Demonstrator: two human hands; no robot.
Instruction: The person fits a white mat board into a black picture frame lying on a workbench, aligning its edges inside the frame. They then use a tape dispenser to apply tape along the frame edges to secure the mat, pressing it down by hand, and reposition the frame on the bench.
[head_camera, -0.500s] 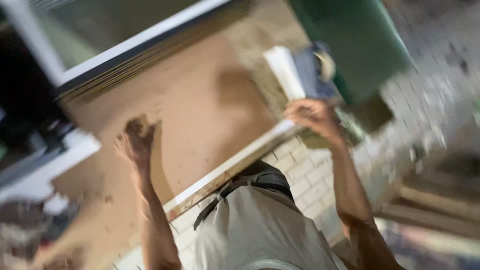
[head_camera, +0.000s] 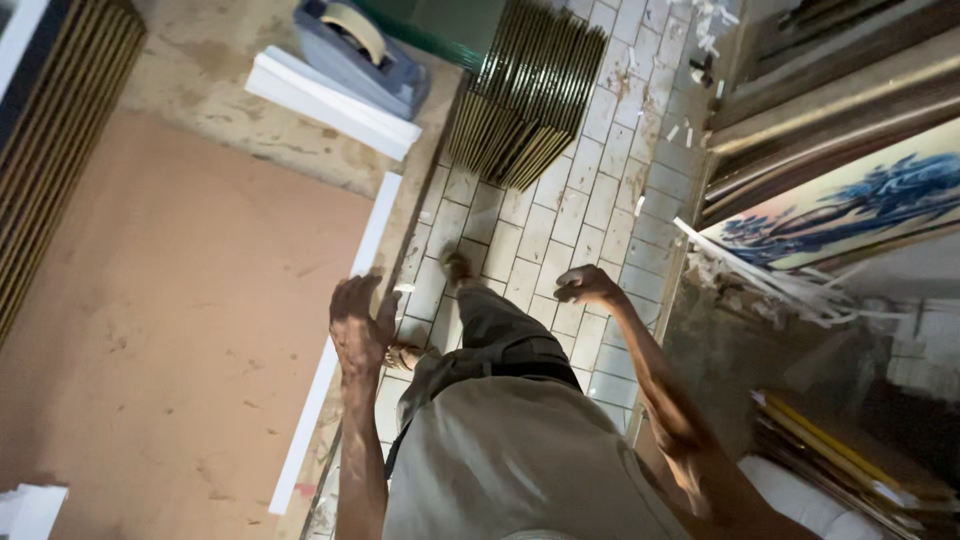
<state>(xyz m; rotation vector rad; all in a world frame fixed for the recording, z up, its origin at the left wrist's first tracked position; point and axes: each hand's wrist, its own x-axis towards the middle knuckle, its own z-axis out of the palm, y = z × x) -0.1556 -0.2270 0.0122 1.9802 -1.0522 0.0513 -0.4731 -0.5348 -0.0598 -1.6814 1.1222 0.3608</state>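
A large brown board (head_camera: 180, 330) with a white frame edge (head_camera: 340, 330) lies flat on the worktable. My left hand (head_camera: 358, 325) rests on that white edge, fingers spread over it. My right hand (head_camera: 585, 287) hangs free in the air over the tiled floor (head_camera: 560, 200), fingers loosely curled, holding nothing. My body and one foot show between the hands.
A grey tape dispenser (head_camera: 360, 55) and a white moulding strip (head_camera: 330, 100) lie at the table's far end. Stacked frames (head_camera: 525, 95) lean on the floor. Framed pictures (head_camera: 840, 200) and scrap strips (head_camera: 780, 285) crowd the right side. More frames (head_camera: 55, 130) stand left.
The view has swung right. My right hand has come off the board's white edge and now hangs over the floor. My left hand has moved from the board's surface to its edge.
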